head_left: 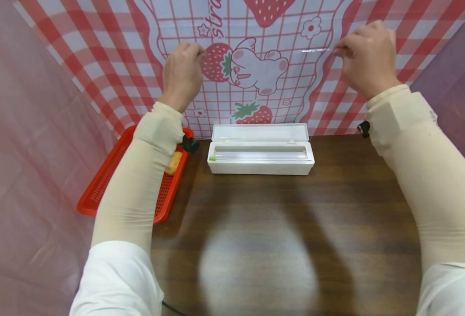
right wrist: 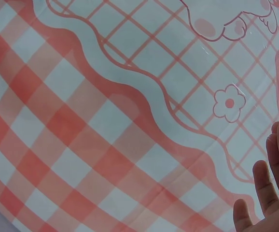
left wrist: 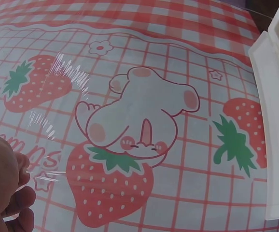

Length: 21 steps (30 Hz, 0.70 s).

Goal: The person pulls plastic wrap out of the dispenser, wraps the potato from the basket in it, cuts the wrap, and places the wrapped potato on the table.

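1. Fabric (head_left: 27, 131), dull pink, drapes 9 o'clock of the head view. Cable (head_left: 173, 309), dark, short bit at 7. Table (head_left: 256, 228), brown wood-grain, runs centre to 6, bright glare patch plus arm shadows. Cloth (head_left: 224, 105) across 12: red-white check border, strawberry and rabbit print. Purplish fabric (head_left: 453, 66) at 2 to 3.
2. Left hand (head_left: 183, 70), 11 o'clock: thumb and finger pinch clear film; streaks run from the fingertips in the left wrist view. Black module (head_left: 190, 144) at that wrist.
3. Clear film (head_left: 311, 50): spans between the hands in front of the cloth, visible mostly as glare. Glare sits 3 o'clock of left hand, 9 o'clock of right.
4. Right hand (head_left: 368, 57), 2 o'clock: thumb and forefinger pinched on the film's other side, remaining fingers spread. Edge there too faint to trace.
5. Red basket (head_left: 85, 207), 9 o'clock, partly under the left arm. Tan item (head_left: 173, 163) inside, partly hidden; can't identify.
6. White box (head_left: 261, 168), near centre: 4 o'clock from left hand, 8 from right. Lid (head_left: 260, 132) flipped back toward 12. Pale roll in the slot, green tab (head_left: 212, 158) at its left end.
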### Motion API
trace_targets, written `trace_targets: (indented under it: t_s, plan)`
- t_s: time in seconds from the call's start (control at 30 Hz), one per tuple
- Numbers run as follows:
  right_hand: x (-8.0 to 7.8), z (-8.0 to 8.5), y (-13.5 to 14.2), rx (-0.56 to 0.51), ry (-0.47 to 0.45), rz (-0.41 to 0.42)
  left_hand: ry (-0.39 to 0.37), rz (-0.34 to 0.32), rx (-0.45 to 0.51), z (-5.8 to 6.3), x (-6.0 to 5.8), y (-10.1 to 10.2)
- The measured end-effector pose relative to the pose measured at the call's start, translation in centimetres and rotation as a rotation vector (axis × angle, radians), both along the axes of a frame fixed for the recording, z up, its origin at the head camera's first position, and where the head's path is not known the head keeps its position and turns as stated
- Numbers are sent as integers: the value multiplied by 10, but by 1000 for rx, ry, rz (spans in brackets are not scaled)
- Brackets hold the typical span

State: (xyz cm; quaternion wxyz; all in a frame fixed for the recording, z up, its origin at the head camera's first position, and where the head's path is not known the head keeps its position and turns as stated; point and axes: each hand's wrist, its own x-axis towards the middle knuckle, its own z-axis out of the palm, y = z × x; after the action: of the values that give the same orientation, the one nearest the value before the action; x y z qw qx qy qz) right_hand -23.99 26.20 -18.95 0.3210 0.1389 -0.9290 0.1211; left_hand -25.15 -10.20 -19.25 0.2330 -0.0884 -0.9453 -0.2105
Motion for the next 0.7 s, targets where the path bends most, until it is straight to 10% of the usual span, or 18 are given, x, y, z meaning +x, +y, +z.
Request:
trace_targets:
  t_s: [0.7]
  plan:
    - [-2,8,-2,-13,3,-23,43,11,15,7,-2,-1]
